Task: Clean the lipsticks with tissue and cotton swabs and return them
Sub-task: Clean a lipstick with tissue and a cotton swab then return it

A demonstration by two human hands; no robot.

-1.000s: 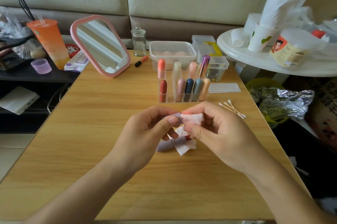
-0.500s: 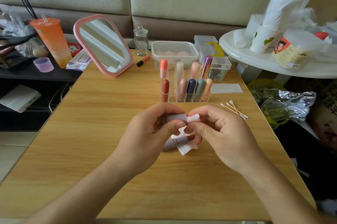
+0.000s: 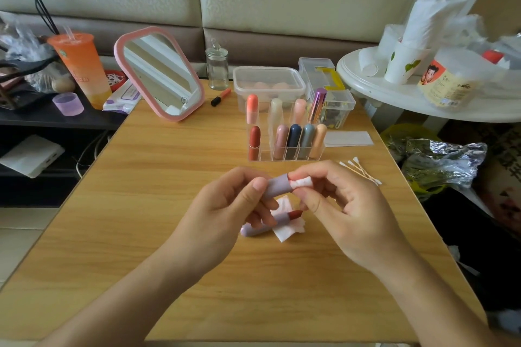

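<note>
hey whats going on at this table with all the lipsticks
A person is cleaning a lipstick. The left hand holds a lilac cap while the right hand pinches a folded tissue against its open end. The matching lipstick, red tip exposed, lies on a spread tissue on the wooden table just below the hands. Other lipsticks stand in the clear organizer behind, and cotton swabs lie to the right, untouched.

Lipstick rack on table; cotton swabs right (tissue behind).
</note>
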